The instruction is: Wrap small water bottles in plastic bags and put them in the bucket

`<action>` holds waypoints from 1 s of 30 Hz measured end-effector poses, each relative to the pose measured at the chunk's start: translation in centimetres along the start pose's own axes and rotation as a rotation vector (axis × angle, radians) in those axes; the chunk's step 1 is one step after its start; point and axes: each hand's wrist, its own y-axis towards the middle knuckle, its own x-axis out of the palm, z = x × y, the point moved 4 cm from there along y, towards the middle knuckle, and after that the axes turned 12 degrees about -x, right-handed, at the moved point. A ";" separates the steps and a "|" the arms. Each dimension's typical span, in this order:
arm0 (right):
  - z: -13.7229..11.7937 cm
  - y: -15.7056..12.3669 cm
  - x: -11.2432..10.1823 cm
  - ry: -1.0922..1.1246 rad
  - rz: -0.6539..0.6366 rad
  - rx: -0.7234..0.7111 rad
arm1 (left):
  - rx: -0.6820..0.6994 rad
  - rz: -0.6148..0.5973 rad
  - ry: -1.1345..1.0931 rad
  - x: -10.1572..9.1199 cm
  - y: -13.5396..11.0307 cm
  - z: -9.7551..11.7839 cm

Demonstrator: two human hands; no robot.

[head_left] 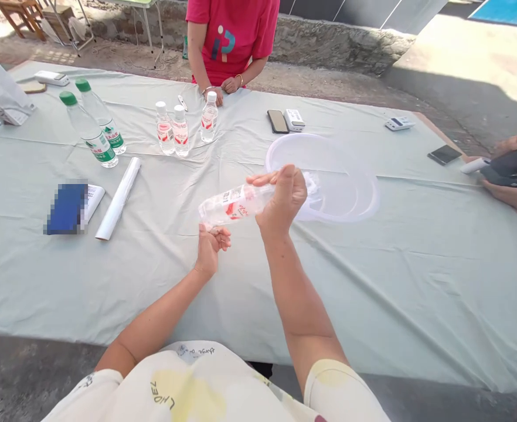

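My right hand (283,202) is wrapped round a clear plastic water bottle (232,206) with a red and white label. The bottle is tipped nearly flat, its neck end pointing right, over the rim of a translucent plastic basin (366,208). White, splash-like streaks show in the basin beside my hand; the bottle's mouth is hidden. Just under the bottle's base is my left hand (208,249), fingers curled and thumb up close to the base. Whether it touches the bottle or hides something small, I cannot make out.
Left of me lie a white roll (118,199) and a blue booklet (71,209). Two green-capped bottles (95,140) and several small bottles (180,132) stand behind. Phones (278,121) lie farther off. A person (232,41) faces me; another person's hands (516,176) hold a dark device.
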 end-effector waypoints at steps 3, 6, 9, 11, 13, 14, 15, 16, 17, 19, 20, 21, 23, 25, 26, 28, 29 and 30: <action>4.2 5.2 2.1 -0.229 -0.154 -0.128 | -0.131 -0.204 0.253 -1.2 -0.4 -3.4; 9.2 9.9 4.2 -0.437 -0.238 -0.209 | -0.028 -0.322 0.639 -1.8 -1.8 -5.9; 14.0 12.8 5.9 -0.528 -0.288 -0.208 | 0.307 -0.482 1.016 -1.2 -3.0 -7.1; 16.8 13.7 6.8 -0.547 -0.354 -0.177 | 0.459 -0.550 1.164 -0.9 -3.3 -7.6; 19.1 13.9 7.4 -0.551 -0.450 -0.131 | 0.519 -0.548 1.224 -0.8 -3.1 -7.7; 19.9 13.8 7.6 -0.552 -0.494 -0.112 | 0.524 -0.539 1.234 -0.8 -3.0 -7.7; 20.5 13.8 7.8 -0.551 -0.528 -0.099 | 0.521 -0.535 1.239 -0.8 -2.9 -7.7; 20.9 13.8 7.8 -0.550 -0.553 -0.092 | 0.515 -0.537 1.240 -0.8 -2.8 -7.6; 20.9 13.8 7.8 -0.546 -0.572 -0.090 | 0.508 -0.541 1.238 -0.8 -2.8 -7.6; 20.4 14.2 7.5 -0.524 -0.612 -0.088 | 0.489 -0.553 1.220 -0.8 -2.8 -7.4; 19.9 14.6 7.1 -0.507 -0.631 -0.087 | 0.477 -0.556 1.207 -0.8 -2.8 -7.3; 19.2 15.2 6.5 -0.485 -0.644 -0.089 | 0.461 -0.553 1.192 -0.8 -2.8 -7.2; 17.6 16.5 4.2 -0.478 -0.621 -0.098 | 0.421 -0.548 1.160 -0.9 -2.7 -7.0; 16.4 17.7 0.4 -0.607 -0.551 -0.067 | 0.375 -0.546 1.129 -0.8 -2.7 -6.9; 16.0 18.1 -1.9 -0.723 -0.516 -0.018 | 0.353 -0.547 1.114 -0.8 -2.6 -6.8; 15.8 18.1 -6.9 -0.998 -0.473 0.146 | 0.315 -0.547 1.090 -0.8 -2.6 -6.7; 15.9 17.7 -9.3 -1.110 -0.462 0.231 | 0.302 -0.542 1.079 -0.7 -2.6 -6.7; 15.8 17.2 -11.3 -1.165 -0.454 0.273 | 0.292 -0.538 1.070 -0.7 -2.6 -6.6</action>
